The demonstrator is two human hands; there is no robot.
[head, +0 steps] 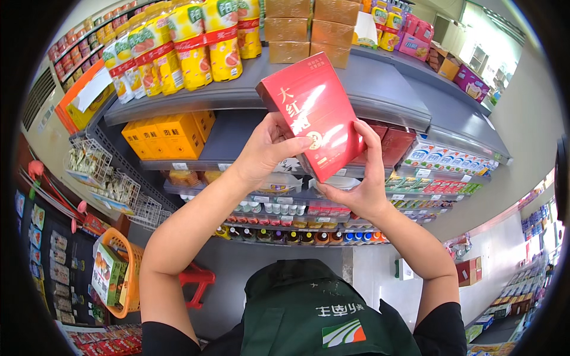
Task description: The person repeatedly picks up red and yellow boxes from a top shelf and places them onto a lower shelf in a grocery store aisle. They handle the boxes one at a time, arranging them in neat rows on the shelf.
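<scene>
A glossy red carton (318, 115) with gold and white writing is held tilted in front of a grey store shelf (378, 89). My left hand (271, 151) grips its lower left side, the thumb lying on the front face. On its right edge and bottom corner are the fingers and thumb of my right hand (363, 171). Similar dark red boxes (396, 144) stand on the second shelf behind my right hand. Yellow-orange boxes (167, 135) stand at that shelf's left end. Above, on the top shelf, are yellow bottle packs (191, 44) and stacked gold boxes (309, 33).
Milk cartons (445, 155) line the shelf to the right. Bottles (291, 236) fill the lowest row. Wire baskets (104, 178) hang at the left. An orange plastic basket (133, 267) with boxes and a red stool (199, 282) stand low on the left.
</scene>
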